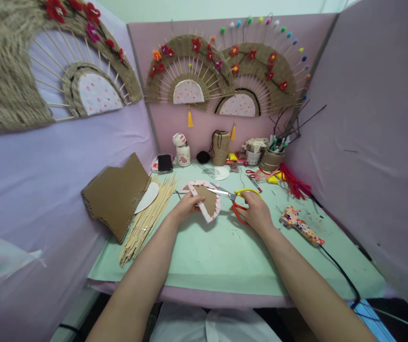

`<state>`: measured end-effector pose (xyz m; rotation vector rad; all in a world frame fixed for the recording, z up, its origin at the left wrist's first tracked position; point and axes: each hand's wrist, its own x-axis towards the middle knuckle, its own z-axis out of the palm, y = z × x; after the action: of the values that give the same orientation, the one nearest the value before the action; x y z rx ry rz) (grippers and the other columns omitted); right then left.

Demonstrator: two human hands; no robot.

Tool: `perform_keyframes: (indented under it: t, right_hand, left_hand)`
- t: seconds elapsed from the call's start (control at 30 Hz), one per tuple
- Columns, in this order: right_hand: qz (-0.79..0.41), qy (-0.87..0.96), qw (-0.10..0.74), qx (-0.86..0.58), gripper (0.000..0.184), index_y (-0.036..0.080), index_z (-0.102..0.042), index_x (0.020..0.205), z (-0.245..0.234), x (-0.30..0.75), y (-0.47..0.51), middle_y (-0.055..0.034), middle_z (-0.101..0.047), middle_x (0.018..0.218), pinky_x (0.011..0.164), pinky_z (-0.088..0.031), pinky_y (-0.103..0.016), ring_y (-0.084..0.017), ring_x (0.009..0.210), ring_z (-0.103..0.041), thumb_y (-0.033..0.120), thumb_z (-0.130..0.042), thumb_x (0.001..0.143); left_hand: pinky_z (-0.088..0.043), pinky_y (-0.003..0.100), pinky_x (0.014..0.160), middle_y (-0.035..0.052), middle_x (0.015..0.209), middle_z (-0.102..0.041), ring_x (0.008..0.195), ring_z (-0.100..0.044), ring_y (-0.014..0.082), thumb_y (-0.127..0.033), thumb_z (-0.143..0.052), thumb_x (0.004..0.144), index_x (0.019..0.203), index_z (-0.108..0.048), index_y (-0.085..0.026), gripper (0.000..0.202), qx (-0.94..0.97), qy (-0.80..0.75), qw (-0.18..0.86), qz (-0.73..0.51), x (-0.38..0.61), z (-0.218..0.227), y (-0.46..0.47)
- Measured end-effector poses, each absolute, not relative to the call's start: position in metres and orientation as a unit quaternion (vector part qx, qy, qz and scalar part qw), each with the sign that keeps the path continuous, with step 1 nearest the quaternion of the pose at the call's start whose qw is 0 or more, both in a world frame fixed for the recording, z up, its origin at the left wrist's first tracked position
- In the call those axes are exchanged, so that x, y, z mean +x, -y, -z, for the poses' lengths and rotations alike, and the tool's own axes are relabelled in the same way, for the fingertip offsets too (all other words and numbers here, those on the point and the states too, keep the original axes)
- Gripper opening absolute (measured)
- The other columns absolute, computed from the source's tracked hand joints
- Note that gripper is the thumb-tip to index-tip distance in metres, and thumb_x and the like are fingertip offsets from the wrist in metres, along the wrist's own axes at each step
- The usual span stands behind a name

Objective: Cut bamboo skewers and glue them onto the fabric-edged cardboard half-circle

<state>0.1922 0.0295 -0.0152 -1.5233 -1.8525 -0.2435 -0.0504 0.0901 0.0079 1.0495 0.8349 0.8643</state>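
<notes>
My left hand (190,207) grips a half-round piece of cardboard (209,202) by its left side. Pink-and-white patterned fabric is folded over the cardboard's edge, with a notched border along the curve, and the brown back faces me. In my right hand (255,213) are scissors (237,194) with one yellow and one red handle loop. Their blades are spread and point left, over the upper part of the cardboard piece. Whether the blades touch the fabric I cannot tell.
Thin bamboo sticks (148,223) and stacked cardboard (118,194) lie at left. A patterned glue gun (301,225) with a black cord rests at right. Behind stand a twine spool (221,148), a jar (183,154) and a pen holder (272,159). Decorated fans (189,66) hang on the back wall.
</notes>
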Motion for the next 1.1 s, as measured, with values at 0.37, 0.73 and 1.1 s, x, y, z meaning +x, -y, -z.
perform_keyframes:
  t: [0.37,0.73,1.1]
  right_hand:
    - [0.114,0.709,0.354,-0.599,0.032,0.019,-0.061,0.102,0.0168,0.1952,-0.0302,-0.0103,-0.066,0.092,0.073,-0.043,-0.034,-0.026,0.086,-0.058,0.045,-0.056,0.084]
    - [0.120,0.710,0.319,-0.617,0.025,0.020,-0.062,0.099,0.0180,0.1919,-0.0265,-0.0076,-0.066,0.085,0.062,-0.038,-0.029,-0.023,0.078,-0.058,0.041,-0.057,0.084]
    - [0.119,0.710,0.276,-0.637,0.019,0.022,-0.060,0.080,0.0170,0.1893,-0.0216,-0.0040,-0.067,0.078,0.049,-0.020,-0.026,-0.018,0.070,-0.058,0.040,-0.055,0.084]
  left_hand:
    - [-0.054,0.032,0.071,0.0084,0.093,-0.069,0.080,-0.065,0.0192,-0.016,-0.066,0.068,0.098,-0.060,-0.014,0.031,0.454,-0.382,0.693,-0.409,-0.0485,-0.0119,-0.0871]
    - [-0.053,0.036,0.077,0.0091,0.094,-0.069,0.082,-0.066,0.0207,-0.018,-0.066,0.066,0.096,-0.060,-0.015,0.031,0.475,-0.380,0.694,-0.385,-0.0490,-0.0105,-0.0856]
    - [-0.054,0.029,0.070,0.0076,0.088,-0.070,0.077,-0.066,0.0179,-0.013,-0.063,0.064,0.095,-0.062,-0.012,0.031,0.446,-0.377,0.715,-0.385,-0.0525,-0.0181,-0.0850]
